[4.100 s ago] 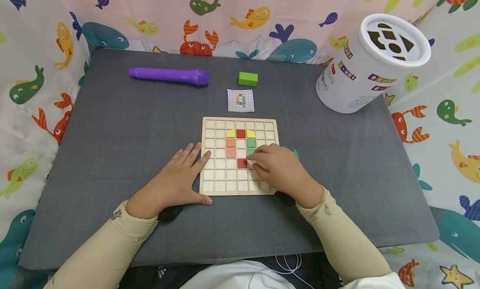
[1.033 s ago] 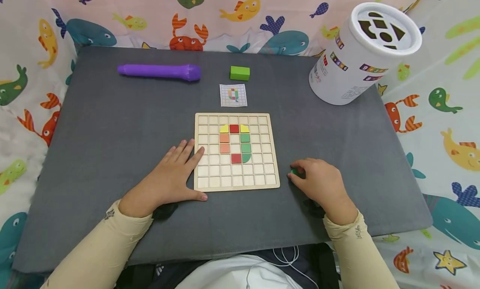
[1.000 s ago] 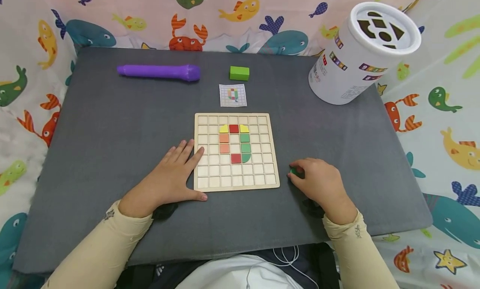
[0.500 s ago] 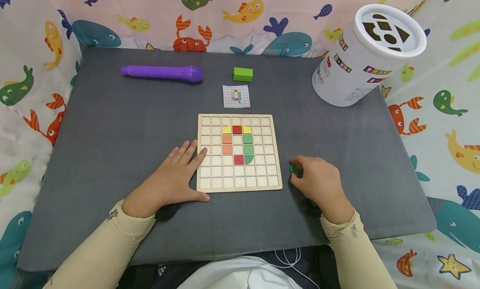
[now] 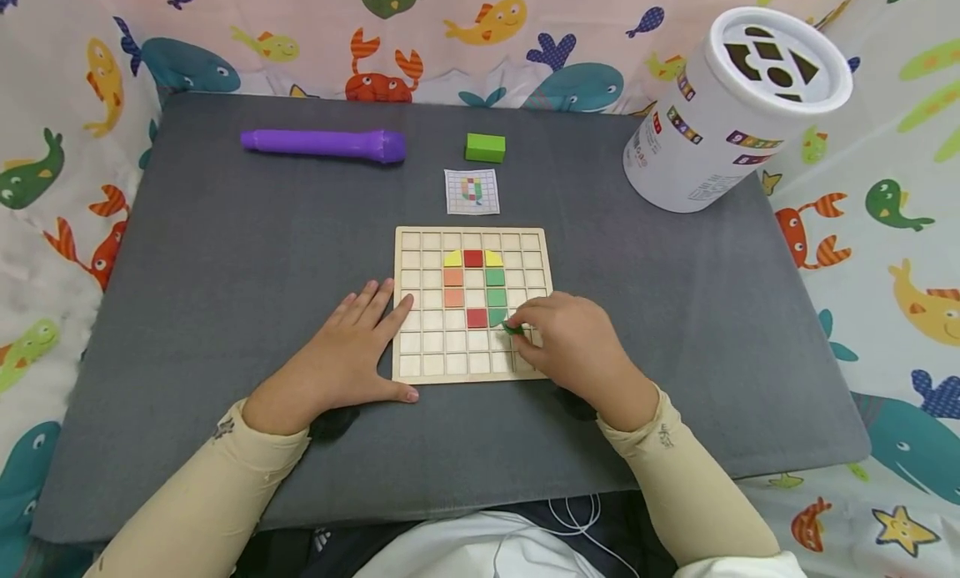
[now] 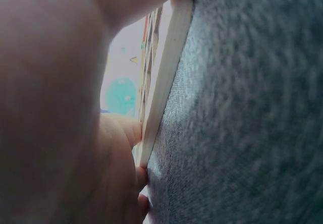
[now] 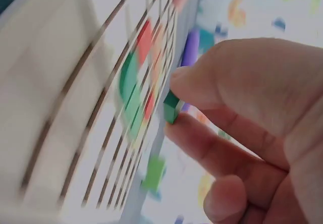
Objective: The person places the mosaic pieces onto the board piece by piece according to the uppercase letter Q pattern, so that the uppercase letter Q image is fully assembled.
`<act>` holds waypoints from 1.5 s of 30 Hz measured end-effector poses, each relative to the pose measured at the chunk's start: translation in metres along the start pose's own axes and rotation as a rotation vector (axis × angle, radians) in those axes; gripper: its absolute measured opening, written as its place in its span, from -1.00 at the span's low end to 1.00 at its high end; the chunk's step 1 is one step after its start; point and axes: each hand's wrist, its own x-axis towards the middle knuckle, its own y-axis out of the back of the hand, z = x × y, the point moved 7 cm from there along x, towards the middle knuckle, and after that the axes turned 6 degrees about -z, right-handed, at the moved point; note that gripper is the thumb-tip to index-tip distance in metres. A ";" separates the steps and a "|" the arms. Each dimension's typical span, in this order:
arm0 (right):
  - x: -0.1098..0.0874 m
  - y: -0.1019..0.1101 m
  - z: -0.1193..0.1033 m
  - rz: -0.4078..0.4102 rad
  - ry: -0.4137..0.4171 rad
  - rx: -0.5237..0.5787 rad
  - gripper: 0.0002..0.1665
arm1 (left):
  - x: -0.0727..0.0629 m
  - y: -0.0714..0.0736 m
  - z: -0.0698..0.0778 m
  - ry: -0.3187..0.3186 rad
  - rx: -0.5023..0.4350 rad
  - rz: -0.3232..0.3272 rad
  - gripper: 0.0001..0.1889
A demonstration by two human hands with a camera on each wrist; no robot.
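A wooden grid board (image 5: 420, 367) lies on the grey table, with red, yellow, orange and green tiles set in a ring on it. My left hand (image 5: 337, 357) rests with spread fingers along the board's left edge, fingertips over its rim. Over the lower right of the board, my right hand (image 5: 577, 344) pinches a small green block (image 7: 172, 108) between thumb and finger. In the head view this block is just right of and below the rounded green tile (image 5: 497, 317). Whether it touches the board I cannot tell.
Behind the board lies a small pattern card (image 5: 472, 193), with a bright green block (image 5: 485, 148) beyond it. A purple microphone-shaped stick (image 5: 322, 144) lies at the back left. A white tub (image 5: 712, 136) with a shape-hole lid stands at the back right.
From the table right of the board, my right hand has moved left over the grid with the green block. Since the earliest frame, the rounded green tile beside the lower red one has come into view.
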 end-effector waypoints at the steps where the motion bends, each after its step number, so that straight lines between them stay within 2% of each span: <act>1: 0.008 -0.002 -0.008 -0.011 0.037 -0.006 -0.85 | 0.000 -0.001 -0.001 0.003 0.001 -0.002 0.43; 4: 0.028 -0.013 -0.027 -0.052 0.121 -0.023 -0.83 | 0.000 -0.003 -0.004 0.004 0.003 -0.006 0.44; 7: 0.044 -0.024 -0.040 -0.085 0.169 -0.054 -0.83 | 0.001 -0.004 -0.005 0.005 0.009 -0.015 0.44; 15: 0.064 -0.035 -0.048 -0.111 0.156 -0.157 -0.84 | -0.004 -0.001 -0.007 0.007 0.013 -0.006 0.44; 22: 0.050 -0.031 -0.048 -0.128 0.148 -0.205 -0.92 | -0.004 -0.001 -0.004 0.004 0.006 -0.011 0.43; 30: 0.034 -0.028 -0.046 -0.097 0.133 -0.205 -0.81 | -0.003 0.001 -0.003 0.006 0.014 -0.005 0.43; 35: 0.033 -0.032 -0.046 -0.080 0.138 -0.208 -0.81 | -0.002 0.001 -0.006 0.010 0.013 -0.014 0.43; 40: 0.036 -0.040 -0.047 -0.128 0.142 -0.202 -0.63 | -0.003 0.000 -0.007 0.009 0.017 -0.018 0.43; 45: 0.031 -0.034 -0.041 -0.163 0.169 -0.084 -0.53 | -0.003 0.001 -0.005 -0.001 0.015 -0.018 0.42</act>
